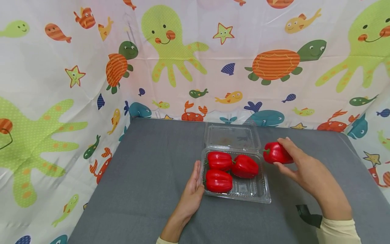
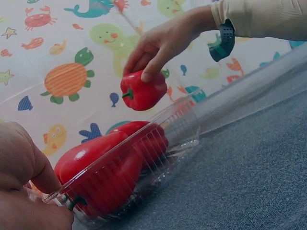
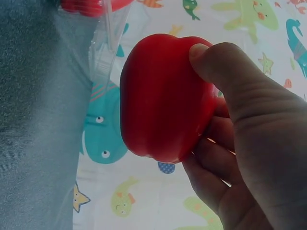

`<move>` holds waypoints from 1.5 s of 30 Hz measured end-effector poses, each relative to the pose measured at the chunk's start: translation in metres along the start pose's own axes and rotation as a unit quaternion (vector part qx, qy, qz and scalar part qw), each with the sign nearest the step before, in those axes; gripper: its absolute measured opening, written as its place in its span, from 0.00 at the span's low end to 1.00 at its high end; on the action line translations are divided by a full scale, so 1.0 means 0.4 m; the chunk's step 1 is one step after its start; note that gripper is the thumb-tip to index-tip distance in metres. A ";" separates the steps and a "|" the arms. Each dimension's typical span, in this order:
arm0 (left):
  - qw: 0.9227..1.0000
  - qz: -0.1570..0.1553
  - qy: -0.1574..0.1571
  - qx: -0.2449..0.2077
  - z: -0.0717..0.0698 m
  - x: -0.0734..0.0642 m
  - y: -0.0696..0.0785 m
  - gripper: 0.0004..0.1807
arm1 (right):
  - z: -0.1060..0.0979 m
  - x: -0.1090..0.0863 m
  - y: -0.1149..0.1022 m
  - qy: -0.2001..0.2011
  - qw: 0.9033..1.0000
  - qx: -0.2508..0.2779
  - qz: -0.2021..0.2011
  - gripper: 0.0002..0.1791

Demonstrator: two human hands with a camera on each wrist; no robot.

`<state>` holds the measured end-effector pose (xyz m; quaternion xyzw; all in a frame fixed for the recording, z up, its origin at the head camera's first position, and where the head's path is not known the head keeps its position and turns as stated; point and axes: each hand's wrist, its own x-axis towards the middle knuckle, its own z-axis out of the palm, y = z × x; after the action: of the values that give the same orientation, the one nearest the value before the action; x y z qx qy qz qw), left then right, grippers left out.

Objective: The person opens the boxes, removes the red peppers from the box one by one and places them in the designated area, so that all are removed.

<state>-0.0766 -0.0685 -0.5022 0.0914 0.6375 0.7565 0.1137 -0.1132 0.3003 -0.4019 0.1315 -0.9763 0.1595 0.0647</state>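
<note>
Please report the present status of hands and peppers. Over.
Right hand holds one red pepper, right of clear container. Left hand holds container's left side. Three peppers inside. Lid open, no obstruction seen.

kind of premises: a screened-off table (image 1: 146, 189); whether home, lab or workshop cannot be determined. grey cloth (image 1: 170, 149) covers the top. a white curtain (image 1: 195, 30) bearing printed sea animals (image 1: 275, 64) lines the table's far, left and right edges, hiding the room beyond.
</note>
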 end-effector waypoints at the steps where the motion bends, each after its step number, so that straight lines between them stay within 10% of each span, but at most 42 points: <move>1: 1.000 0.001 0.000 0.000 0.000 0.000 -0.001 0.45 | 0.002 0.002 0.003 0.001 1.000 0.000 -0.001 0.56; 45: 1.000 0.003 -0.004 -0.006 -0.002 -0.002 -0.003 0.45 | 0.084 0.077 0.125 -0.101 0.994 0.014 0.045 0.50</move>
<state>-0.0761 -0.0694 -0.5037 0.0959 0.6319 0.7605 0.1143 -0.1593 0.3276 -0.4430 0.1039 -0.9804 0.1616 -0.0430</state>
